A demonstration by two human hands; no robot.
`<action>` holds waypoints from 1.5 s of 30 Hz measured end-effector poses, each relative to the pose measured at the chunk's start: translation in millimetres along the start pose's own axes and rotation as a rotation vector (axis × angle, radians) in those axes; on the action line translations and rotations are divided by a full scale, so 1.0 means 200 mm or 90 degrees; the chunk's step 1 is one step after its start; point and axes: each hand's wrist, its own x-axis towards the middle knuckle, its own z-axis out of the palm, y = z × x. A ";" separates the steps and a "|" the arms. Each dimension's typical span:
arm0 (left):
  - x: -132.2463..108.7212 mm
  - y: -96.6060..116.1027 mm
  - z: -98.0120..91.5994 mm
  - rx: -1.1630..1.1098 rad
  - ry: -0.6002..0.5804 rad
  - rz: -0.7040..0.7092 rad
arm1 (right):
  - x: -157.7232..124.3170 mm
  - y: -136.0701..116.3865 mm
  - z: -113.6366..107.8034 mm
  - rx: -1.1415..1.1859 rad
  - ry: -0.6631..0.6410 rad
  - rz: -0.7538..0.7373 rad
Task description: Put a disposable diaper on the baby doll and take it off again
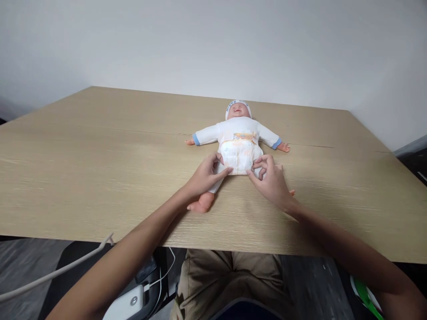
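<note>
head view: left hand (207,174) touches diaper (237,155), fingers parted; right hand (271,180) pinches its edge

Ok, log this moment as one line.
left hand: at diaper edge | right hand: at opposite diaper edge | doll: face-up, arms spread | surface: table

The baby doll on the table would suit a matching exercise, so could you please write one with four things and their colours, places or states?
1. Baby doll
2. Diaper
3. Left hand
4. Sleeve cuffs

A. Blue
B. White, with an orange waist strip
C. Thumb near the diaper's lower corner
D. Lying face up

Pairs: 1-D, 2-B, 3-C, 4-A
</note>
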 end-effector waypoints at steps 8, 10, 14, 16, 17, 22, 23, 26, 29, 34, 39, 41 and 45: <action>-0.06 0.02 0.01 -0.112 0.038 -0.105 | 0.00 -0.01 -0.01 -0.029 -0.032 0.013; -0.06 0.03 0.01 -0.111 0.030 -0.114 | 0.00 -0.01 0.00 -0.045 -0.036 0.013; -0.05 0.05 0.00 -0.054 -0.012 -0.093 | -0.01 -0.02 0.00 -0.077 -0.040 -0.004; -0.04 0.06 -0.01 -0.026 -0.037 -0.099 | -0.01 -0.02 0.00 -0.100 -0.057 -0.020; -0.03 0.07 -0.01 -0.028 -0.046 -0.104 | -0.01 -0.02 0.00 -0.113 -0.068 -0.028; 0.01 0.07 -0.01 -0.129 -0.067 -0.133 | 0.00 -0.02 0.00 -0.131 -0.087 -0.033; 0.02 0.07 -0.01 -0.161 -0.072 -0.143 | 0.00 -0.02 -0.01 -0.120 -0.090 -0.028; 0.02 0.05 -0.02 -0.275 -0.097 -0.174 | 0.01 -0.02 -0.03 -0.073 -0.103 0.006; 0.02 0.02 -0.02 -0.348 -0.108 -0.188 | 0.03 -0.04 -0.05 -0.035 -0.117 0.059; 0.03 0.02 0.00 -0.329 -0.104 -0.171 | 0.07 -0.06 -0.04 -0.043 -0.134 0.063; 0.05 0.04 -0.02 -0.201 -0.090 -0.143 | 0.09 -0.05 -0.04 -0.050 -0.156 0.041; 0.05 0.03 -0.03 -0.122 -0.096 -0.145 | 0.08 -0.05 -0.04 -0.040 -0.161 0.045; 0.09 0.02 -0.07 -0.052 -0.126 -0.200 | 0.05 -0.07 -0.01 0.023 -0.147 0.076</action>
